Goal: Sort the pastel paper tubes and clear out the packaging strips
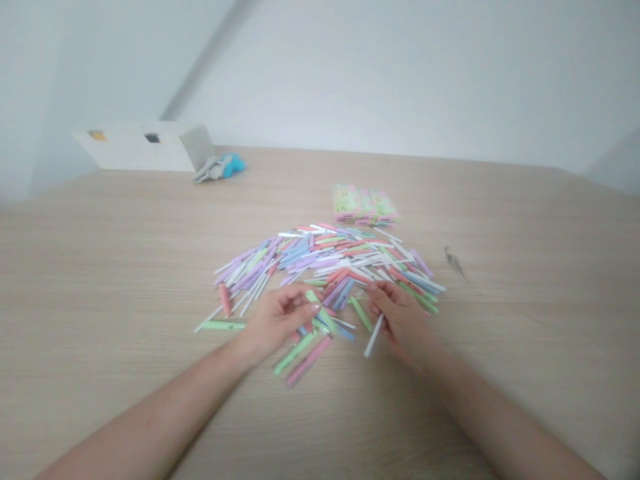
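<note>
Standing here looking over at someone's sorting-type job, and honestly it seems nowhere near finished. The left hand (274,321) has its fingers pinched on a light green stick (323,312), with a few more right under those fingers, including a green stick (295,353) and a pink stick (309,361) poking out toward the person; can't tell if those two are gripped or just lying there. The right hand (404,319) has its fingers curled shut, looks like around a white stick (374,337) that points down and back toward the person. The big pile (345,257) of loose pastel and white sticks fans out just past both sets of fingers, so I'd say only a handful is picked out and the bulk is left. Beyond the right fingers, behind the pile, there's a neat stack of packets (365,203), maybe the tidy part, but it's too blurry to read. A small dark thing (454,262) is off to the right of the right fingers on the wooden surface (530,280). Far beyond the left fingers: a white box (145,152) plus something crumpled (220,167), grey and blue.
</note>
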The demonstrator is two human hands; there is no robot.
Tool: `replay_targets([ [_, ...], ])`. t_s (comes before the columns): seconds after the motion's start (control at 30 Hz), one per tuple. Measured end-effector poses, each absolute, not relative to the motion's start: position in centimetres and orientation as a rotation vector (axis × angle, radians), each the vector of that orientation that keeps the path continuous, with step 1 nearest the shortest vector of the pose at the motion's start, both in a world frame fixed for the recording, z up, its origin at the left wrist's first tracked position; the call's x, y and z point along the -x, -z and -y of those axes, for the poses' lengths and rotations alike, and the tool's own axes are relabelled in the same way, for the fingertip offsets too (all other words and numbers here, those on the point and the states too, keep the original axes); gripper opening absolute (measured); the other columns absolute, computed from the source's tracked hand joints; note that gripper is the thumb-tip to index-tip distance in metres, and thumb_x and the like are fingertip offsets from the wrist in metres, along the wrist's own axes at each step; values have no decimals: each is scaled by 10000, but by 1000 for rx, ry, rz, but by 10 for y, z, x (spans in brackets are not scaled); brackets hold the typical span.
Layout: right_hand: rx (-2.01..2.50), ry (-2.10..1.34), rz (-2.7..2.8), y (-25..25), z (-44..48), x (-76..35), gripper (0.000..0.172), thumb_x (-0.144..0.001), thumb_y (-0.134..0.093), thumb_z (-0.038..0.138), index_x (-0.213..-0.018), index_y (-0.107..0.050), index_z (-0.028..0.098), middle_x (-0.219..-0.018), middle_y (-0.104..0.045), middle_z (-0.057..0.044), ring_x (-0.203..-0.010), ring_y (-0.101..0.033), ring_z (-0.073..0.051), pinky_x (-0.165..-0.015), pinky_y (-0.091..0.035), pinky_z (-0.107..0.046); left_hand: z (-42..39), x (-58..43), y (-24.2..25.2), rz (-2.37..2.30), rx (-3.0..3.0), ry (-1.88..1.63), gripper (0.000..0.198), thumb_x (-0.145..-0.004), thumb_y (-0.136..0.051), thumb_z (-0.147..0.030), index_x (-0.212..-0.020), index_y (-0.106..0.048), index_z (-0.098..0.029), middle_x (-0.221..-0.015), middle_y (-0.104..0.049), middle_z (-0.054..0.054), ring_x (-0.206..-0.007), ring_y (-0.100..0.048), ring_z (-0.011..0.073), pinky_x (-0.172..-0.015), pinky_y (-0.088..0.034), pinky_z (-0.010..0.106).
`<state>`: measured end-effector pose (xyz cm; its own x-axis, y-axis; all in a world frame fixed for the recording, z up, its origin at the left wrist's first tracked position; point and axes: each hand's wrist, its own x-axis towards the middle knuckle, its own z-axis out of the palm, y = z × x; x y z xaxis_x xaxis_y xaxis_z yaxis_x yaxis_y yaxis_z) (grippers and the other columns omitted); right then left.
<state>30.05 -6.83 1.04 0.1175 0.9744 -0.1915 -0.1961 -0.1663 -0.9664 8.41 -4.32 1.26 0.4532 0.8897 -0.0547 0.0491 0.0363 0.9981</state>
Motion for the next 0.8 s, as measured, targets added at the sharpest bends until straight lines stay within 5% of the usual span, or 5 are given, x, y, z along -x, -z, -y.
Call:
replay_targets([
  [0.53, 1103, -1353, 832, -13, 66, -304, 272, -671, -784, 357, -790, -604, 191, -701, -532, 39, -574, -462, -72, -501, -393, -179, 44, -84, -17, -815, -1433, -743, 385, -867, -541, -495, -960, -614, -129, -760, -642, 48, -628, -607, 127, -427, -389, 159],
  [0.8, 1059, -1116, 1006, -19, 71, -305, 190, -725, -743, 284, -796, -583, 208, -695, -547, 38, -586, -497, -88, -543, -410, -208, 50, -87, -24, -670, -1553, -677, 343, -924, -481, -415, -773, -593, -129, -673, -658, 44, -635, -612, 127, -623, -455, 227],
])
